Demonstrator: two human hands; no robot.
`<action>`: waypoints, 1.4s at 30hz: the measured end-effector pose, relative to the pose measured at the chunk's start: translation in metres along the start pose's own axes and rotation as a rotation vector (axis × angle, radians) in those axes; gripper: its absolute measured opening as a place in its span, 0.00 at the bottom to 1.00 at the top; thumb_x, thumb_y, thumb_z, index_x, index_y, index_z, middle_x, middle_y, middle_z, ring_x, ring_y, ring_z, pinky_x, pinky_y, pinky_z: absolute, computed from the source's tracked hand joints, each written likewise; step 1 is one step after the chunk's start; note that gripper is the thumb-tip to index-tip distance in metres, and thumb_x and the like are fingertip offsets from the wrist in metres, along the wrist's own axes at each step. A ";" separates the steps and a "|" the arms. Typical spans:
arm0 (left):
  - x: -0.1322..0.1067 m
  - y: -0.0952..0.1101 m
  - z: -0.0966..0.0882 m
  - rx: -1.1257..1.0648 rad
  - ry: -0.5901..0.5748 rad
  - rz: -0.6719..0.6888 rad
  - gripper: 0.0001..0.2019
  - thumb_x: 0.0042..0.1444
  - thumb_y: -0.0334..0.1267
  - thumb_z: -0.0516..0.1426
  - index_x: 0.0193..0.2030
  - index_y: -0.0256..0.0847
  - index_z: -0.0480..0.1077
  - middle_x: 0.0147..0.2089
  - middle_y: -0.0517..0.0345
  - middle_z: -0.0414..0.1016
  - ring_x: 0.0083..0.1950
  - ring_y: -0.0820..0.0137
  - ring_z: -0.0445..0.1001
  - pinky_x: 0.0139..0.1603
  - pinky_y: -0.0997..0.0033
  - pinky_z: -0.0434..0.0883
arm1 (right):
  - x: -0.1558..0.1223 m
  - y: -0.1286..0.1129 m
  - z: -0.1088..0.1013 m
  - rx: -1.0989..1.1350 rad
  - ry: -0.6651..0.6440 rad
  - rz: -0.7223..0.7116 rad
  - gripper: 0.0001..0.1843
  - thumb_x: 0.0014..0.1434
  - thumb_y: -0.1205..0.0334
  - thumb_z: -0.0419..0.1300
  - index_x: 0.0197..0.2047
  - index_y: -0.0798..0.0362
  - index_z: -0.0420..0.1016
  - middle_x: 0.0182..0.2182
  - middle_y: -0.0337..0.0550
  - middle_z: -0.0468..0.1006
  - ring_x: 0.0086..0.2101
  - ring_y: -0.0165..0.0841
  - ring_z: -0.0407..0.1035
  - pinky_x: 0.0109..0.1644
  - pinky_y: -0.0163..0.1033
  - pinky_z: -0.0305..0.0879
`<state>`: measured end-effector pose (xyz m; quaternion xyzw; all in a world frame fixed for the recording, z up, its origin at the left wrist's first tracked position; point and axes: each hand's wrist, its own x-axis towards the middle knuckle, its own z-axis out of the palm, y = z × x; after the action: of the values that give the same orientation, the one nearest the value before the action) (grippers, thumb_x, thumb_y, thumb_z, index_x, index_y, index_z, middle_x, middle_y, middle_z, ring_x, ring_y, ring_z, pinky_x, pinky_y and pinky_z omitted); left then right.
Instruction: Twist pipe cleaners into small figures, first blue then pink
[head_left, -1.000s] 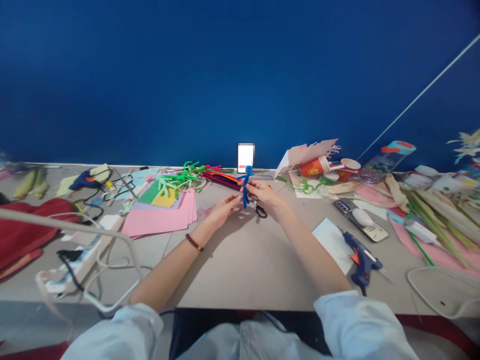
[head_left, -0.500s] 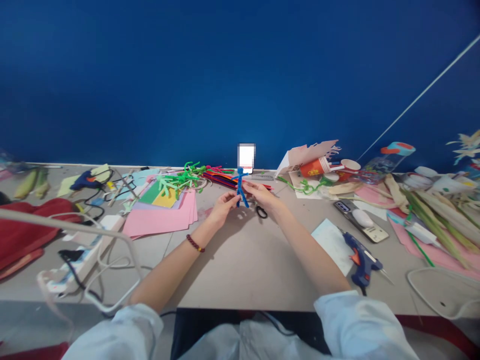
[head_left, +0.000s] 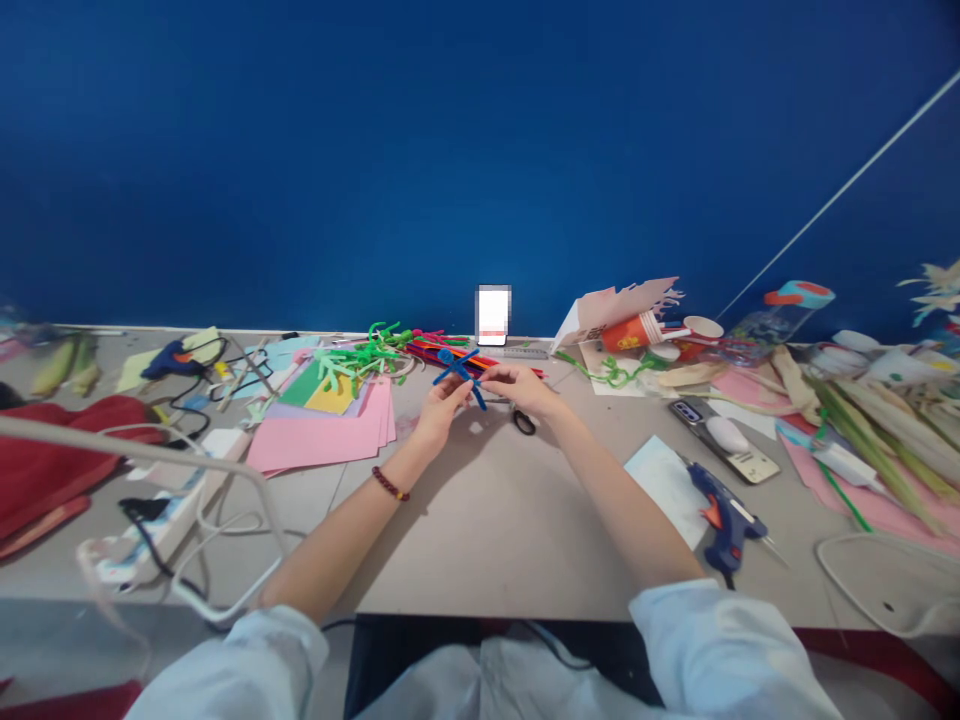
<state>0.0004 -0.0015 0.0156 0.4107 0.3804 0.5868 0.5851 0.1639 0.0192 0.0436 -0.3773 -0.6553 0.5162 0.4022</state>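
Observation:
A small blue pipe-cleaner figure [head_left: 455,363] with a round head and thin limbs is held over the middle of the table, its head tilted toward the left. My left hand [head_left: 444,408] pinches its body between thumb and fingers. Closed on a lower limb of the same figure is my right hand [head_left: 523,388]. Black-handled scissors [head_left: 523,422] lie on the table just below the right hand, their blades mostly hidden. Behind the hands lies a bundle of red, orange and dark pipe cleaners [head_left: 424,352].
A lit phone [head_left: 493,314] leans on the blue wall. Pink paper sheets [head_left: 322,430] and green pipe-cleaner pieces [head_left: 367,352] lie left. To the right are a blue glue gun [head_left: 726,525], another phone [head_left: 694,420] and paper cups [head_left: 630,332]. A power strip [head_left: 176,505] with cables sits front left.
The figure has gone from upright to tilted, its head swinging left. My left hand has shifted its grip up to the body, and my right hand has moved down to a limb.

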 end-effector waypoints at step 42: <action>0.002 -0.001 0.002 -0.222 0.171 0.014 0.16 0.31 0.35 0.70 0.28 0.37 0.71 0.30 0.61 0.76 0.32 0.74 0.74 0.39 0.70 0.71 | 0.001 0.009 0.029 -0.235 0.393 -0.247 0.06 0.51 0.59 0.63 0.28 0.52 0.77 0.28 0.41 0.77 0.32 0.35 0.70 0.39 0.39 0.64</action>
<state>0.0029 0.0006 0.0154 0.2943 0.3587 0.6624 0.5882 0.1371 0.0111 0.0313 -0.4314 -0.6613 0.3004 0.5351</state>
